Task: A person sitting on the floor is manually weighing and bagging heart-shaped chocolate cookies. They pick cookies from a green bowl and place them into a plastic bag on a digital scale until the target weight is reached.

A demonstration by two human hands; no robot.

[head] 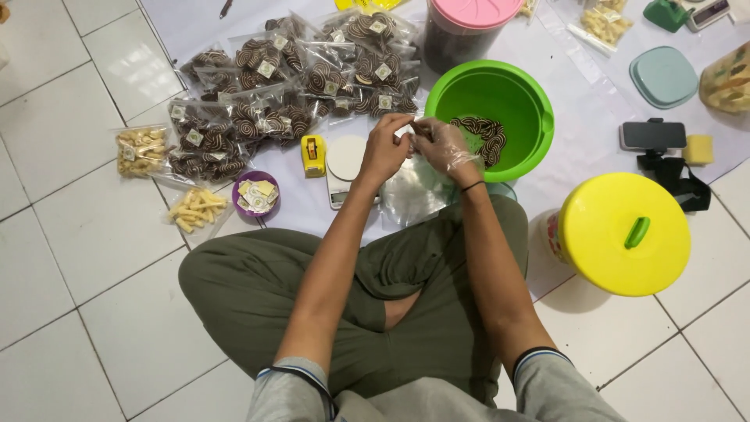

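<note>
Crossed legs (367, 312) are seen nearest, then the bare left hand (384, 148) and gloved right hand (447, 147), fingers pinched narrow on a clear plastic bag (410, 187) over the mat (594, 94), between scale (344, 168) and green bowl (539, 117). Honestly, that thin bag could get torn or dropped if it's tugged unevenly.

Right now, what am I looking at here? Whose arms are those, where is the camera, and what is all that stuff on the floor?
There is no machine: a person sits cross-legged on a tiled floor, filmed by a camera on their head looking down. The left hand is bare; the right hand wears a thin clear glove. Together they finger a clear plastic bag. Ahead sit a green bowl with swirled biscuits, a small scale, a pile of filled packets and a yellow-lidded tub.
</note>
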